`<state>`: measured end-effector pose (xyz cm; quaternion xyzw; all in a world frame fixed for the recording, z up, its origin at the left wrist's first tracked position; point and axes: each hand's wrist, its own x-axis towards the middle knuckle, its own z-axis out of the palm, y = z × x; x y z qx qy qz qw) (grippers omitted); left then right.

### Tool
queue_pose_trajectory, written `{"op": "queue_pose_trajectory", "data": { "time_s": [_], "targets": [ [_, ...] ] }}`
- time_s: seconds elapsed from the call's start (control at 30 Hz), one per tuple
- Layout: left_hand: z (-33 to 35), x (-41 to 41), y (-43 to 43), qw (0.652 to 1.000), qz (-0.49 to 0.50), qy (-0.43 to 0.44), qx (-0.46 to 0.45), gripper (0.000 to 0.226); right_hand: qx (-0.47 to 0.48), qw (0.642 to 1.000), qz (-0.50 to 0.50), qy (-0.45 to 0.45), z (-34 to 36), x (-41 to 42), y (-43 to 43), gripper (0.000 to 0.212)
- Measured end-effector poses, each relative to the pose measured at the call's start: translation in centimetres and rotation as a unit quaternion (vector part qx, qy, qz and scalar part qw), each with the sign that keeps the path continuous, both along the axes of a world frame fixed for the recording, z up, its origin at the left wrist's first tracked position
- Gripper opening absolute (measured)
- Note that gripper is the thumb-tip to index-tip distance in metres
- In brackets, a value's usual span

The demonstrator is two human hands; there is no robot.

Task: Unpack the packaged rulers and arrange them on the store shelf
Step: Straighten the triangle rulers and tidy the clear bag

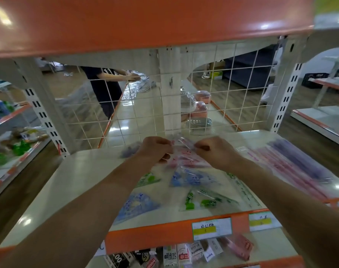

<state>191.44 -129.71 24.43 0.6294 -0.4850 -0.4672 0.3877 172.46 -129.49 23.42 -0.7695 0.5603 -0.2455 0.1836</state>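
A clear plastic packet of pink rulers [185,151] is held over the middle of the white shelf [83,171]. My left hand [157,148] pinches its left edge and my right hand [213,151] pinches its right edge, both with fingers curled. Below the hands lie loose ruler sets on the shelf: a blue set [191,178], a blue triangle [135,206], a green piece [149,178] and a green set [205,200]. A stack of long pink and purple rulers [292,161] lies at the right of the shelf.
A white wire grid [137,105] backs the shelf, with an orange shelf [145,22] overhead. Another person [107,84] stands behind the grid. Price labels [212,228] sit on the orange front edge. Small boxed goods [184,254] fill the shelf below.
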Motion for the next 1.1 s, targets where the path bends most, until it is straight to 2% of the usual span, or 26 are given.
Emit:
{"op": "queue_pose_trajectory", "data": {
  "time_s": [0.1, 0.2, 0.33, 0.43, 0.53, 0.6, 0.67, 0.73, 0.87, 1.0, 1.1],
  "targets": [
    [-0.9, -0.2, -1.0, 0.982, -0.024, -0.176, -0.059, 0.017, 0.071, 0.994, -0.02, -0.081, -0.4, 0.6, -1.5, 0.022],
    [-1.6, -0.1, -1.5, 0.945, -0.067, -0.306, -0.089, 0.029, 0.097, 0.986, -0.061, -0.118, -0.9, 0.6, -2.9, 0.022],
    [-2.3, 0.4, -2.1, 0.91, -0.138, -0.381, -0.09, 0.045, 0.099, 0.989, -0.1, -0.054, -1.8, 0.5, -3.8, 0.022],
    [-2.9, -0.2, -2.1, 0.893, -0.168, -0.408, -0.09, 0.044, 0.107, 0.989, -0.101, 0.015, -2.2, 0.9, -3.5, 0.023],
    [-3.5, -0.9, -2.1, 0.865, -0.177, -0.455, -0.116, 0.036, 0.115, 0.991, -0.064, 0.035, -1.9, 1.5, -3.0, 0.033],
    [-3.6, -1.1, -2.2, 0.854, -0.178, -0.471, -0.129, 0.03, 0.12, 0.99, -0.028, 0.066, -1.8, 1.8, -2.8, 0.029],
    [-3.5, -1.2, -2.2, 0.851, -0.185, -0.474, -0.131, 0.029, 0.12, 0.988, -0.007, 0.096, -1.7, 1.8, -2.6, 0.012],
    [-3.1, -1.2, -2.2, 0.852, -0.194, -0.469, -0.126, 0.033, 0.093, 0.989, 0.001, 0.117, -1.4, 1.8, -2.4, 0.017],
    [-0.6, 0.6, -1.2, 0.885, -0.145, -0.421, -0.133, 0.039, -0.001, 0.995, -0.001, 0.097, 0.3, 3.0, -1.2, 0.025],
    [1.9, 4.8, 2.5, 0.919, -0.129, -0.358, -0.104, 0.029, 0.014, 0.992, 0.083, 0.09, 1.8, 5.6, 2.5, 0.024],
    [2.2, 7.1, 6.5, 0.914, -0.172, -0.365, -0.051, 0.01, 0.019, 0.979, 0.149, 0.136, 0.9, 8.5, 5.5, 0.016]
  ]
}}
